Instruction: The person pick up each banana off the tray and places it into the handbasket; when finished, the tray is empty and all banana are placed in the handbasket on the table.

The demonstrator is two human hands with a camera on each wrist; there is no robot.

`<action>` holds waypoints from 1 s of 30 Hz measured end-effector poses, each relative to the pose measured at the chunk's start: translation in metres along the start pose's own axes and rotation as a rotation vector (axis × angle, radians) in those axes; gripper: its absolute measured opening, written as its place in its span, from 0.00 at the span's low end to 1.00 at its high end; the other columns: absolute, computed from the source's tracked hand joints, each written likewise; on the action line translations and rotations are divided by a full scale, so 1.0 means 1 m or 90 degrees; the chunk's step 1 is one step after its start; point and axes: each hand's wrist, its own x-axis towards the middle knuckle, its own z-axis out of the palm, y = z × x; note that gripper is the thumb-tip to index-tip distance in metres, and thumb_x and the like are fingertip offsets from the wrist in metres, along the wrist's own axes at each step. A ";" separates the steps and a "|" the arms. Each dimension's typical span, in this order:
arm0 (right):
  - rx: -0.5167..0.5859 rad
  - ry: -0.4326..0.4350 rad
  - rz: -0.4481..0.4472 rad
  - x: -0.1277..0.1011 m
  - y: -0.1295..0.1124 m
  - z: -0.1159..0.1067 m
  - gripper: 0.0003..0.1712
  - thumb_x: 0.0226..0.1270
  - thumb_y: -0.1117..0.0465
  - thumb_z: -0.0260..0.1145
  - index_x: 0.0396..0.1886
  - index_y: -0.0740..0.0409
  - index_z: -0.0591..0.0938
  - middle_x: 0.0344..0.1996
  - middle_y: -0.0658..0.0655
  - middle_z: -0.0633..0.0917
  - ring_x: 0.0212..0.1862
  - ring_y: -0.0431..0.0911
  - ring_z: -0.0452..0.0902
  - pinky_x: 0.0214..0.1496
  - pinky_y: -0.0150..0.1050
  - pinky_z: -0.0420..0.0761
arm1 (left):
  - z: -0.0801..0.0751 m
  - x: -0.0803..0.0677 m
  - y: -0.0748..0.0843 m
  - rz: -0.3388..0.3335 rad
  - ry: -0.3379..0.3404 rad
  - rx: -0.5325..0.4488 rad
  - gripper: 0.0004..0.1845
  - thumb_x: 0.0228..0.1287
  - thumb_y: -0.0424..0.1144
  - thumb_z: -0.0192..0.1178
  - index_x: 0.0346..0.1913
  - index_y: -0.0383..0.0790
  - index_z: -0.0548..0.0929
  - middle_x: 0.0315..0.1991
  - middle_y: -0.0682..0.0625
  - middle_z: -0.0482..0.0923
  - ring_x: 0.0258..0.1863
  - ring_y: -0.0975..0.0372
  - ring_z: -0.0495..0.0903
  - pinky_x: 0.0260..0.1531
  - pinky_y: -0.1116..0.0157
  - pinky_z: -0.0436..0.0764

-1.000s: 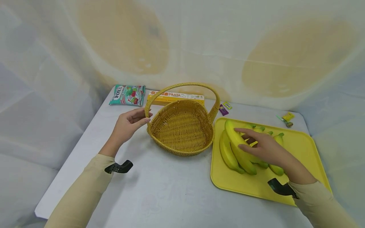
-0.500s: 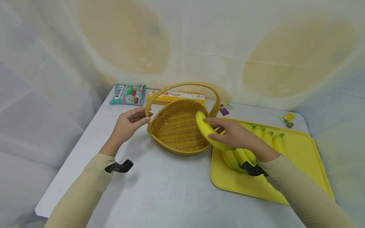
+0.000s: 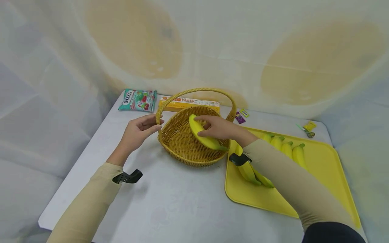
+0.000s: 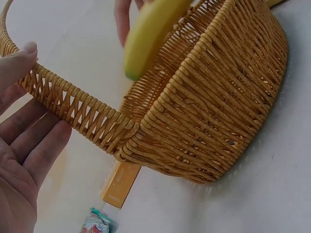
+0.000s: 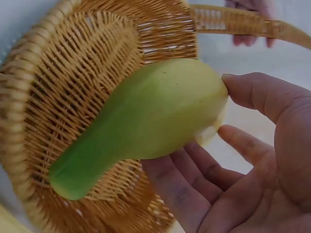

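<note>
A woven yellow basket (image 3: 182, 157) with a hoop handle (image 3: 197, 90) stands mid-table. My left hand (image 3: 138, 130) is at its left side, thumb and straight fingers touching the handle's base (image 4: 92, 121). Over the basket's inside, my right hand (image 3: 214, 130) grips one yellow banana (image 3: 202, 136). In the right wrist view the banana (image 5: 146, 116) lies across my fingers (image 5: 194, 194), thumb on its end, green tip pointing into the basket (image 5: 73, 73). Several more bananas (image 3: 285, 148) lie on the yellow tray (image 3: 322, 162) to the right.
A Fox's candy bag (image 3: 136, 100) and a pasta box (image 3: 188, 103) lie behind the basket. Small candy wrappers (image 3: 240, 115) and a yellow sweet (image 3: 308, 127) sit near the far edge. The white table (image 3: 170, 202) ends close in front of me.
My right hand lifted a banana off the tray and carried it left, from above the tray to over the basket. The left hand stayed at the handle.
</note>
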 end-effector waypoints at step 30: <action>-0.008 -0.112 0.097 0.065 -0.035 0.065 0.53 0.71 0.58 0.69 0.81 0.66 0.45 0.47 0.62 0.77 0.41 0.55 0.84 0.41 0.44 0.89 | 0.008 0.000 0.005 -0.019 -0.003 -0.005 0.29 0.67 0.51 0.68 0.64 0.38 0.80 0.55 0.48 0.85 0.56 0.58 0.84 0.56 0.66 0.82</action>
